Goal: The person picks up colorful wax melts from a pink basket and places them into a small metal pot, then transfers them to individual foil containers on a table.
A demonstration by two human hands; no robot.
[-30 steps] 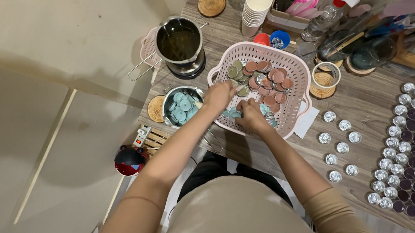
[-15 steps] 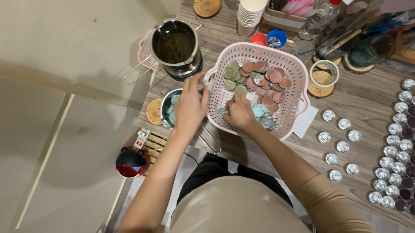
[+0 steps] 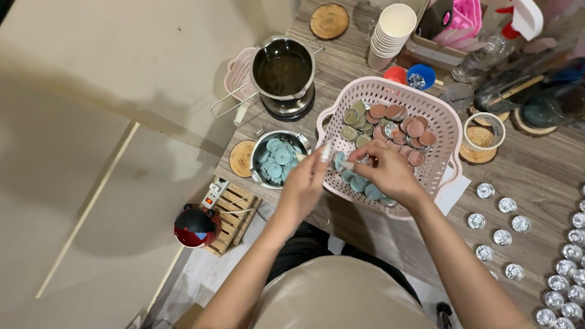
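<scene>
Spanning the near middle of the counter, the pink basket [image 3: 440, 142] sits with its long axis running from the near left toward the far right, discs of green, brown and blue-grey heaped inside, and beside its left edge the small metal pot [image 3: 259, 163] holds blue-grey discs. Half a second ago the left hand [image 3: 302, 188] was over that pot; it has now come back to the basket's left rim (a disc looks dropped off, judging by that swing), fingers loosely curled and apparently bare, while the right hand [image 3: 387, 171] pinches a small pale piece [image 3: 346, 164] lying roughly crosswise, pointing left
</scene>
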